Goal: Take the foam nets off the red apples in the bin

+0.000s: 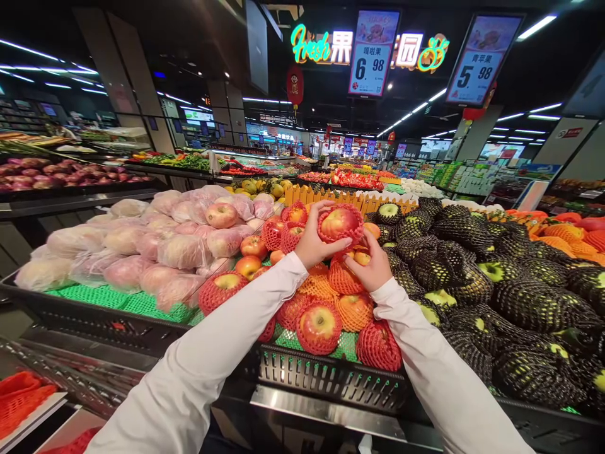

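Note:
My left hand [314, 243] is closed around a red-yellow apple [339, 223] in a red foam net, raised above the display. My right hand [371, 265] is curled at the lower right of that apple, its fingertips at the net's edge. Between its thumb and fingers a bare patch of another apple [362, 257] shows; whether the hand touches it I cannot tell. Beneath both hands lie several apples in red and orange foam nets, among them a red-netted apple [319, 326] at the front. They rest in a black slotted basket [331, 376] with green matting.
Bagged pale pink fruit [182, 251] is heaped on the left. On the right are green fruits in black nets [454, 271]. A low orange picket fence [350, 200] runs behind the apples. Price screens [373, 53] hang overhead, and a steel ledge [326, 413] lies below the basket.

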Available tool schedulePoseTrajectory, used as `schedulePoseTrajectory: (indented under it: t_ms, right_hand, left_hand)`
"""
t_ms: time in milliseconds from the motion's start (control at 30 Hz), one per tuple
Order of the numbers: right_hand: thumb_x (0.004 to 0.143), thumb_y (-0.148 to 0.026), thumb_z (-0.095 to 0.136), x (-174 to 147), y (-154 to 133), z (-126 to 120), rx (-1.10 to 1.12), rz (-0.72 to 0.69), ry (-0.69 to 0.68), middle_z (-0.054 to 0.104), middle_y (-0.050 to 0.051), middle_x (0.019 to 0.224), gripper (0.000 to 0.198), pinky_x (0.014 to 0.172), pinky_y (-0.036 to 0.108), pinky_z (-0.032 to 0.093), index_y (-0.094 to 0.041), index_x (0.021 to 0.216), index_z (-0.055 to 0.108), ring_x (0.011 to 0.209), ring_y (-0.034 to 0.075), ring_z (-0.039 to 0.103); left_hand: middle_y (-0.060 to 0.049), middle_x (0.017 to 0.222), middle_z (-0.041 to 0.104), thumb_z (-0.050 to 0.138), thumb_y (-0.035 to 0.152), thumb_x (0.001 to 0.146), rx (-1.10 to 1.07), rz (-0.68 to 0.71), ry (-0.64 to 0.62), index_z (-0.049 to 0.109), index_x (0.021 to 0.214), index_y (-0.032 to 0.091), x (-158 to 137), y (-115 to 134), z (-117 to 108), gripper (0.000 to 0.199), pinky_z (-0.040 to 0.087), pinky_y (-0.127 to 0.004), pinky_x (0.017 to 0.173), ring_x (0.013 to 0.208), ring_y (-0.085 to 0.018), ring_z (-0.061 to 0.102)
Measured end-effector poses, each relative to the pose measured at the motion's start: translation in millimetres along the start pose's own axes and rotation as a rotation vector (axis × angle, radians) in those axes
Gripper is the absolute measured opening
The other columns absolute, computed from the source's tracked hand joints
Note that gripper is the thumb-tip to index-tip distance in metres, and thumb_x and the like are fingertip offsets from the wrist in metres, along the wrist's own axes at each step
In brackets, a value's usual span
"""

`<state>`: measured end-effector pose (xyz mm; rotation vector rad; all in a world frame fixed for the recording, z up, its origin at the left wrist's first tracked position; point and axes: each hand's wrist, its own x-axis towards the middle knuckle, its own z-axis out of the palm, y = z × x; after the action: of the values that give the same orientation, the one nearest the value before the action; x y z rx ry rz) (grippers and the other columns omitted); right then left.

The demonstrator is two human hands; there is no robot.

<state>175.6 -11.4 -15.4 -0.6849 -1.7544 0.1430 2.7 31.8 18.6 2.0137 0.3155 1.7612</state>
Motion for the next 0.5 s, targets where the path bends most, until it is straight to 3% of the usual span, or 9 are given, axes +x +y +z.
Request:
schedulePoseTrajectory:
  t_ms: [67, 167, 267, 367, 500]
  right_hand:
    - [0.089, -0.042, 0.055, -1.7, 7.2, -1.3, -0.074, 0.037, -0.009, 0.059, 0.005, 0.107, 0.043, 0.088, 0.033, 0.052, -0.012, 0.119, 0.064, 0.095, 0.025, 0.061]
    - [0.091, -0.041, 0.052, -2.3, 9.7, -3.2, -0.061, 0.058, 0.027, 0.061, 0.003, 0.098, 0.037, 0.080, 0.028, 0.051, -0.012, 0.104, 0.071, 0.089, 0.023, 0.063]
    - [0.091, -0.042, 0.058, -1.8, 5.3, -2.4, -0.003, 0.055, 0.095, 0.061, 0.004, 0.102, 0.038, 0.083, 0.027, 0.052, -0.012, 0.110, 0.070, 0.090, 0.022, 0.063]
    - [0.085, -0.045, 0.066, -1.8, 1.6, 0.0, 0.065, 0.085, 0.131, 0.060, 0.007, 0.106, 0.051, 0.088, 0.029, 0.054, -0.010, 0.122, 0.063, 0.094, 0.024, 0.063]
    - [0.080, -0.050, 0.067, -2.7, 2.1, 1.8, 0.066, 0.161, 0.158, 0.061, 0.008, 0.096, 0.064, 0.078, 0.030, 0.059, -0.010, 0.128, 0.055, 0.084, 0.025, 0.064]
  left_hand:
    - [-0.012, 0.124, 0.047, 0.082, 0.043, 0.069, -0.009, 0.000, -0.027, 0.039, 0.123, 0.020, -0.4, 2.0, 1.0, 0.072, 0.043, -0.039, 0.105, 0.117, -0.022, 0.051]
    - [-0.010, 0.121, 0.047, 0.080, 0.045, 0.071, -0.032, -0.011, -0.072, 0.041, 0.119, 0.020, -0.3, 5.2, 2.0, 0.067, 0.044, -0.038, 0.102, 0.114, -0.022, 0.052]
    - [-0.010, 0.120, 0.048, 0.078, 0.050, 0.073, -0.046, -0.042, -0.064, 0.041, 0.119, 0.021, 0.5, 5.6, 1.7, 0.066, 0.045, -0.037, 0.100, 0.112, -0.022, 0.053]
    - [-0.010, 0.120, 0.047, 0.076, 0.052, 0.075, -0.022, -0.082, -0.016, 0.040, 0.119, 0.020, 0.7, 2.3, 0.2, 0.065, 0.042, -0.037, 0.103, 0.114, -0.022, 0.050]
    - [-0.011, 0.122, 0.047, 0.073, 0.051, 0.077, 0.008, -0.137, -0.062, 0.040, 0.118, 0.020, -0.7, -1.9, -0.9, 0.061, 0.036, -0.042, 0.110, 0.120, -0.024, 0.048]
